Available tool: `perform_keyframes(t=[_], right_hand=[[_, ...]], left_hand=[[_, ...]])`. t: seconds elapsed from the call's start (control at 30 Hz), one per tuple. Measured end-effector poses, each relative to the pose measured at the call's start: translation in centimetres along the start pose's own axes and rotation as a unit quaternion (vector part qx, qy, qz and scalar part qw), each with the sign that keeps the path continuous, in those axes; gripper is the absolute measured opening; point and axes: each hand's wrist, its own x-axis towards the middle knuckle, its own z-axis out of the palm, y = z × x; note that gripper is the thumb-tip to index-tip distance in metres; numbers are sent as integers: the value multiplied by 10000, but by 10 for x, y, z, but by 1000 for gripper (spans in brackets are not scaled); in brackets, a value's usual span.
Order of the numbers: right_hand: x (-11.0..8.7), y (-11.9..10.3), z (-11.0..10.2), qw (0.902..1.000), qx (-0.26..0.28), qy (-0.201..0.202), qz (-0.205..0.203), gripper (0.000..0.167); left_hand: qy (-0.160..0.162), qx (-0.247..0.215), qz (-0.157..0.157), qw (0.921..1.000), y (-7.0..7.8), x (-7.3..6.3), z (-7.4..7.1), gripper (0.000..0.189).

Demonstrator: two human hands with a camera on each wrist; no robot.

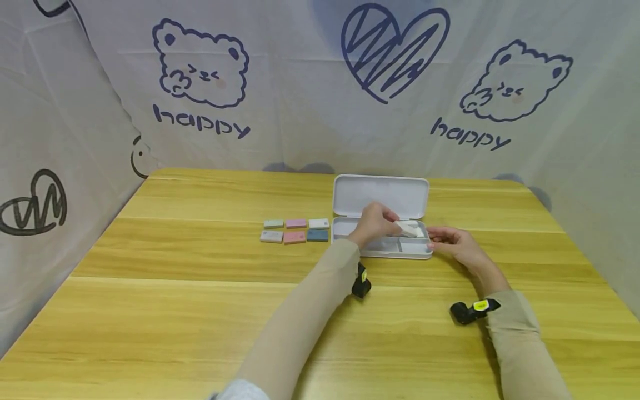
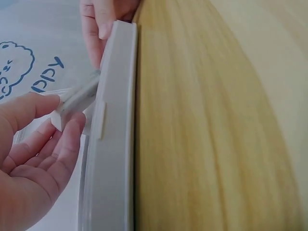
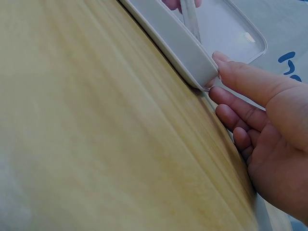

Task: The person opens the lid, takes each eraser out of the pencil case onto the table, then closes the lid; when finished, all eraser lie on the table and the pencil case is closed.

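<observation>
A white hinged case point(image 1: 380, 255) lies with its lid point(image 1: 381, 194) raised and its divided tray facing up. My left hand point(image 1: 375, 223) reaches over the tray and pinches a small whitish bar point(image 2: 79, 98) between thumb and fingertips, tilted over the right part of the tray. More white pieces point(image 1: 419, 232) show beside it in the back right compartment; their exact shape is hard to make out. My right hand point(image 1: 460, 245) holds the case's right end, its thumb point(image 3: 231, 67) on the end wall and fingers curled by the lower corner.
Left of the case, several small flat blocks stand in two rows, among them a green block point(image 1: 273, 224), a pink block point(image 1: 294, 238) and a blue block point(image 1: 317, 235). The wooden table point(image 1: 175, 289) meets a white printed cloth point(image 1: 295, 122) behind.
</observation>
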Motion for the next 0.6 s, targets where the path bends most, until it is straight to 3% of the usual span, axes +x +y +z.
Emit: perform_keyframes(t=[0.33, 0.6], right_hand=[[-1, -4, 0, 10000, -47, -20, 78, 46], [-1, -6, 1, 9999, -50, -52, 72, 46]], left_hand=[[210, -701, -289, 9969, -2, 2, -5, 20], [243, -825, -239, 9960, -5, -2, -20, 20]])
